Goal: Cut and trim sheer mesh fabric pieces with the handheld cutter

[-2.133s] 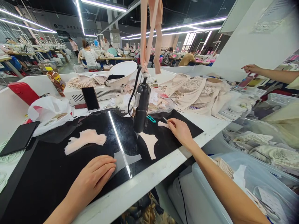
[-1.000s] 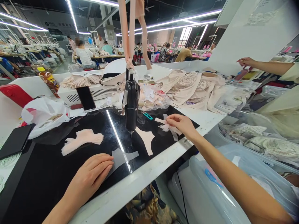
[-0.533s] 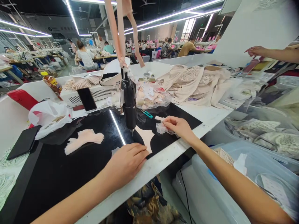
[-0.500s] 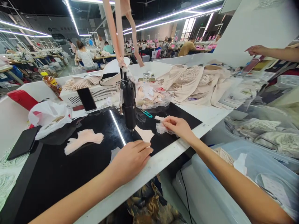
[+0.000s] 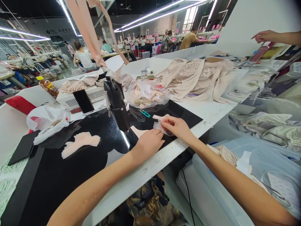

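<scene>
My right hand (image 5: 177,127) is closed, thumb and fingers pinching a small piece of crinkled clear plastic (image 5: 161,126) with a pale strip at its top. My left hand (image 5: 149,142) lies palm down on the black board (image 5: 77,182), fingers stretched toward the plastic; its fingertips come close to it, and what lies under them is hidden. A flat beige fabric piece (image 5: 138,131) shows just behind the left hand. A black power tool (image 5: 116,105) with a thin tip hangs tilted from pale cloth strips. A peach fabric piece (image 5: 81,143) lies to the left.
A teal clip (image 5: 144,113), a plastic bag of cut pieces (image 5: 148,94) and a heap of beige lace fabric (image 5: 188,77) lie behind. A phone (image 5: 83,101) leans on a white box. A blue-clear bin (image 5: 211,182) stands right. Another person's hand (image 5: 265,36) is at upper right.
My left hand has moved right, up to the plastic beside my right hand. The hanging tool has swung left and tilted. My right hand keeps its pinch on the plastic.
</scene>
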Demonstrator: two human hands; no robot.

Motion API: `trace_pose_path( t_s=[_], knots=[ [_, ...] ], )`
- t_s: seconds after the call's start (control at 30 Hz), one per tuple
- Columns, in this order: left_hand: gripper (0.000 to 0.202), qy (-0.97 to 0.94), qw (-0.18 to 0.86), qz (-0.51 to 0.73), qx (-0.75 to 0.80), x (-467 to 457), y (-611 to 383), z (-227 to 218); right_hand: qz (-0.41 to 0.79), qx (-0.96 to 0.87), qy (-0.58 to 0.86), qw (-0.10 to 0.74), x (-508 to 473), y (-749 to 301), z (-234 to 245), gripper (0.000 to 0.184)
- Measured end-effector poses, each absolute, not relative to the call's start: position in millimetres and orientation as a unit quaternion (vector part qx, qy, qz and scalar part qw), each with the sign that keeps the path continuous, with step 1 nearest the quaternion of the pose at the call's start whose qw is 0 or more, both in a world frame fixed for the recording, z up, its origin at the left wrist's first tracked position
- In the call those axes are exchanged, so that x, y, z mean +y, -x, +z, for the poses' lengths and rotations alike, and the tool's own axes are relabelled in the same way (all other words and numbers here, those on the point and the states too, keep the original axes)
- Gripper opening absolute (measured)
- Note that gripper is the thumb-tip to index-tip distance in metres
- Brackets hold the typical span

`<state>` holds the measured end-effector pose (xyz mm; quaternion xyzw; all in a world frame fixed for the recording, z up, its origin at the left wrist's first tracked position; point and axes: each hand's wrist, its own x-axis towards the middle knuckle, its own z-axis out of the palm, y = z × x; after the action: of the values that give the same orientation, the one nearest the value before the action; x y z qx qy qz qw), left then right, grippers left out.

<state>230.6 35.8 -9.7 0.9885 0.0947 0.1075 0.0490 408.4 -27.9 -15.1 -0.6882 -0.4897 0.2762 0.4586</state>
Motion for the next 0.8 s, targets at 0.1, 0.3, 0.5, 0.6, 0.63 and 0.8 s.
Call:
trace_pose_path(
  t_s=[0.1, 0.3, 0.5, 0.6, 0.63, 0.8],
  knots=[
    [0.023, -0.989, 0.053, 0.099, 0.098, 36, -231, -10, 0.271, -0.455, 0.658, 0.536, -28, -411, -12, 0.025],
    [0.021, -0.989, 0.068, 0.09, 0.099, 36, -231, -8, 0.19, -0.339, 0.563, 0.73, -31, -424, 10, 0.03],
    [0.018, -0.984, 0.107, 0.101, 0.105, 38, -232, -7, 0.146, -0.312, 0.5, 0.794, -46, -425, 32, 0.035],
    [0.018, -0.977, 0.142, 0.117, 0.107, 38, -229, -2, 0.167, -0.338, 0.497, 0.781, -54, -416, 34, 0.034],
    [0.018, -0.974, 0.157, 0.123, 0.108, 37, -226, 2, 0.177, -0.351, 0.498, 0.773, -58, -411, 33, 0.033],
    [0.02, -0.941, 0.258, 0.17, 0.14, 21, -204, 23, 0.242, -0.431, 0.509, 0.705, -76, -384, 29, 0.031]
  ],
)
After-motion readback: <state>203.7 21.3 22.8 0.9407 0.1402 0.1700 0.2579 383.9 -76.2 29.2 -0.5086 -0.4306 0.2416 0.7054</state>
